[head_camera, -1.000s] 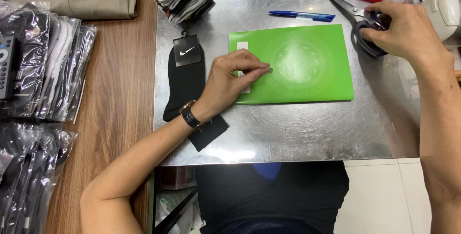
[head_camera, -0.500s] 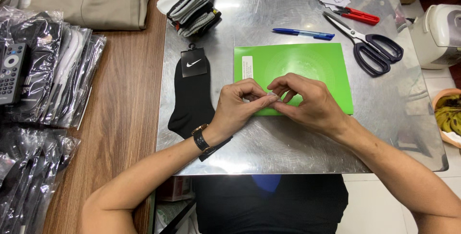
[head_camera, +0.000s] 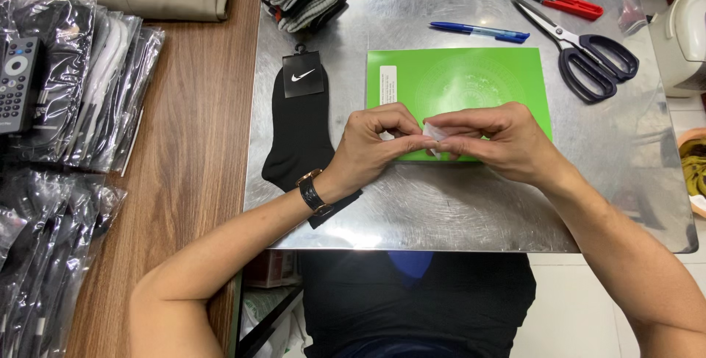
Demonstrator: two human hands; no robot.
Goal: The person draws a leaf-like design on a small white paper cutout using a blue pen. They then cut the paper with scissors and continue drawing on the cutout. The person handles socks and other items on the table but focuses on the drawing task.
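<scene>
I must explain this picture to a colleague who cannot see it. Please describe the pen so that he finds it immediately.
Start at the steel table top, then find the bright green sheet above the two hands. The pen lies flat just beyond the far edge of this sheet, left of the big dark-handled scissors. It is the only thin blue stick there.

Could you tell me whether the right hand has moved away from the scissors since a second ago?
Yes. The right hand has left the scissors and come leftward over the green sheet, meeting the left hand.
</scene>
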